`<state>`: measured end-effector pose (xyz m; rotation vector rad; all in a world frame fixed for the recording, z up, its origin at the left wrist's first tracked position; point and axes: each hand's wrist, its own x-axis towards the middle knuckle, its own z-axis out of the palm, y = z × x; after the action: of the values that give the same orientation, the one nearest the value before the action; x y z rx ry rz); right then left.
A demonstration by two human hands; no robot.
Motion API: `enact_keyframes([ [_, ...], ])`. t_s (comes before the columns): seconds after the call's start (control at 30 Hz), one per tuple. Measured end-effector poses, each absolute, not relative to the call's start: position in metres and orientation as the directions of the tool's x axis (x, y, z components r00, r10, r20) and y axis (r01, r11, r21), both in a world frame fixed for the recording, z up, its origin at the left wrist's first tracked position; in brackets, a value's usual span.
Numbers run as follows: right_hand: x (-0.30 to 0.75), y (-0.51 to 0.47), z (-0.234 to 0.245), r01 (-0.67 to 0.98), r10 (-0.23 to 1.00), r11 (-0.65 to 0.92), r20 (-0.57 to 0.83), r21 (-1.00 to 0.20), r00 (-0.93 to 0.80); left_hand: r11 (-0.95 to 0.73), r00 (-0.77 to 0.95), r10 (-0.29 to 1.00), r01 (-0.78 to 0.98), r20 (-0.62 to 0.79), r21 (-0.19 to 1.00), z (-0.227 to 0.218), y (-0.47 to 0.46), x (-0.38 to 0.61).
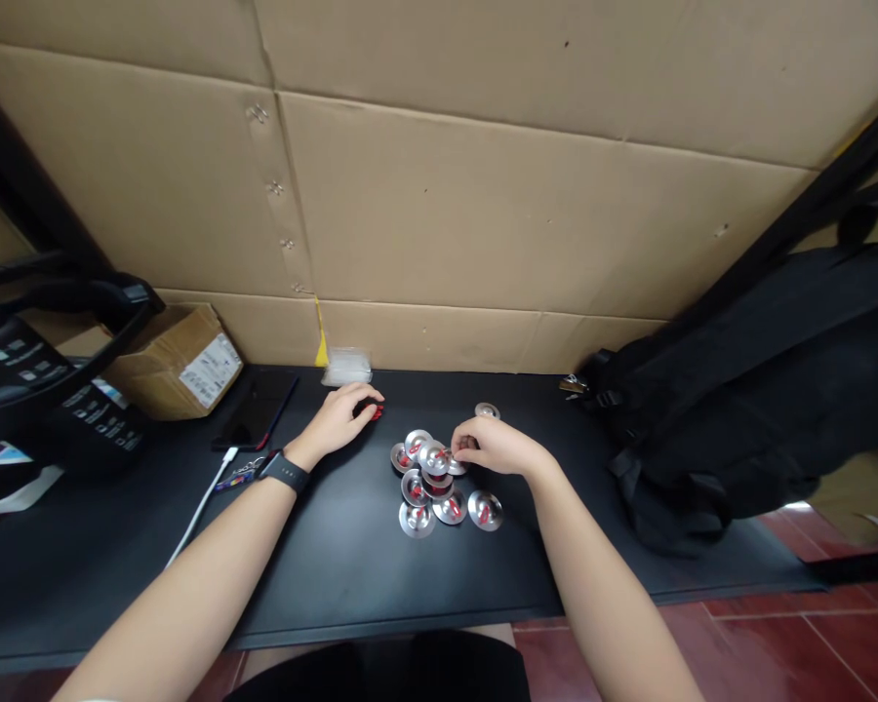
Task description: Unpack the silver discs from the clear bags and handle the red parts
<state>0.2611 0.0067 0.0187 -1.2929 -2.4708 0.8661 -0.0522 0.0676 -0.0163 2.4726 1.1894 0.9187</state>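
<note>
Several round silver metal discs with red centres [439,483] lie in a cluster on the black tabletop [351,556]. My right hand [492,447] rests at the cluster's upper right edge, fingers curled and pinched on one disc there. One more silver disc [487,410] lies alone just beyond that hand. My left hand [343,417], with a black watch on the wrist, lies palm down farther left, its fingertips closed over a small red piece [376,411].
A dark phone [258,409] and a white cable [201,507] lie at the left, near a cardboard box [179,359]. A clear plastic bag [346,368] sits by the cardboard wall. A black backpack [746,409] fills the right side.
</note>
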Motion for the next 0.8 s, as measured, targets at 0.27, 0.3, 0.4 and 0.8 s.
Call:
enact_keyframes([
  [0.27, 0.266, 0.006, 0.028, 0.662, 0.834, 0.537, 0.209, -0.523, -0.511, -0.703, 0.532, 0.709, 0.585, 0.462, 0.405, -0.002, 0.047, -0.036],
  [0.3, 0.264, 0.005, 0.028, 0.644, 0.831, 0.542, 0.231, -0.54, -0.505, -0.711, 0.55, 0.702, 0.582, 0.453, 0.395, -0.001, 0.043, -0.033],
  [0.4, 0.256, 0.004, 0.027, 0.596, 0.819, 0.568, 0.312, -0.568, -0.482, -0.726, 0.592, 0.687, 0.57, 0.421, 0.385, 0.0, 0.034, -0.025],
  [0.8, 0.223, -0.004, 0.011, 0.413, 0.787, 0.599, 0.409, -0.686, -0.463, -0.723, 0.581, 0.68, 0.429, 0.448, 0.541, 0.002, 0.016, -0.006],
])
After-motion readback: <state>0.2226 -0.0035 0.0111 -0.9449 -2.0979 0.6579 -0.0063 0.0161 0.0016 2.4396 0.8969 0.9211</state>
